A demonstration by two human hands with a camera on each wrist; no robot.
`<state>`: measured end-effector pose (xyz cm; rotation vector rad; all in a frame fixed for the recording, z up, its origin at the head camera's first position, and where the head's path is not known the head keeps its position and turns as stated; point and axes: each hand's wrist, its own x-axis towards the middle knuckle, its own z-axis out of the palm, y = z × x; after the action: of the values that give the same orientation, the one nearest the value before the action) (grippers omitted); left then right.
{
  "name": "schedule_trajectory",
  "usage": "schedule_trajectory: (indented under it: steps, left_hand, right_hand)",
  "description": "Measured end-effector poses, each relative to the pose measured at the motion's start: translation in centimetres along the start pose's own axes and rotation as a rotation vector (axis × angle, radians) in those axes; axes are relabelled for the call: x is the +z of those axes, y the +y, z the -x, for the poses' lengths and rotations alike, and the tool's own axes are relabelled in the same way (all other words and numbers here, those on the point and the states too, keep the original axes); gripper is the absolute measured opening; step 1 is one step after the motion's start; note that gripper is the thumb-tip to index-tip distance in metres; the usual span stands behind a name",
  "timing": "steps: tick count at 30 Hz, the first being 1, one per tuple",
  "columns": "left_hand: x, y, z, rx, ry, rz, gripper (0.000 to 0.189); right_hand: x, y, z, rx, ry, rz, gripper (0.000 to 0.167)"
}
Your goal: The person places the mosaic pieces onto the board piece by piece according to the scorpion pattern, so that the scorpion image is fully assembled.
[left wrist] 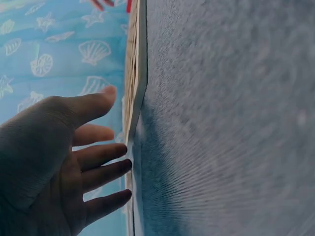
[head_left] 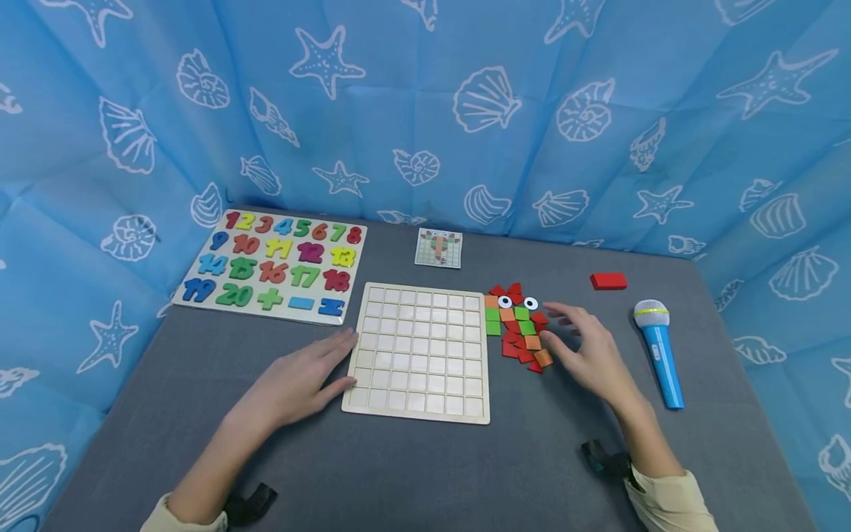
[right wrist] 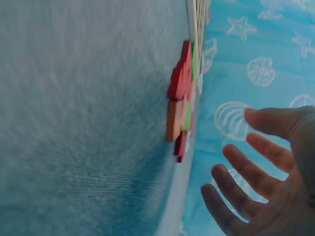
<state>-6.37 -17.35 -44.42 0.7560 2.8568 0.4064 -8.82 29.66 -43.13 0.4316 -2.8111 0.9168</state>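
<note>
1. The grid board (head_left: 422,346) lies flat on the grey surface (head_left: 425,480) between the two hands, its pale cells without any tile set in them.
2. The loose tiles (head_left: 508,349), red, green and orange, lie in a heap just beside the board's right edge, with two round eye pieces (head_left: 530,304) among them.
3. The left hand (head_left: 289,388) has its fingers extended and thumb spread, the tips at the board's left edge; it grips nothing.
4. The right hand (head_left: 590,356) is just beside the heap, fingers parted and slightly bent, thumb close to an orange tile; no piece shows in its grasp. Whether the thumb touches that tile, I cannot tell.
5. The step in hand seems to be readying board and tiles, before any placing. A small card (head_left: 439,248) beyond the board shows a coloured grid figure and could serve as the pattern.
6. The next move likely calls for pinching one thin tile by its edges, with the left hand steadying the board.
</note>
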Motion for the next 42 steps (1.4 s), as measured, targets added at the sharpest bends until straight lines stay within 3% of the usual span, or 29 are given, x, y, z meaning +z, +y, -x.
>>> schedule_trajectory:
  steps: [11,21,30,37,42]
  left_hand:
    - [0.6,0.0,-0.1,-0.006,-0.096,0.123,0.078]
    - [0.4,0.0,-0.2,-0.037,-0.130,0.232,0.081]
    - [0.6,-0.2,-0.2,-0.049,-0.145,0.261,0.085]
    - [0.7,-0.4,-0.2,-0.048,-0.154,0.275,0.086]
    - [0.7,-0.5,-0.2,-0.049,-0.155,0.272,0.086]
  right_hand:
    - [0.2,3.4,-3.4,0.180,-0.145,-0.006,0.032]
    - [0.2,4.0,-4.9,0.256,-0.212,-0.046,0.024]
    - [0.2,3.8,-4.7,0.283,-0.201,-0.062,0.025]
    - [0.1,3.6,-4.2,0.275,-0.127,-0.084,0.021]
    - [0.1,2.2,-4.1,0.252,-0.091,-0.116,0.024]
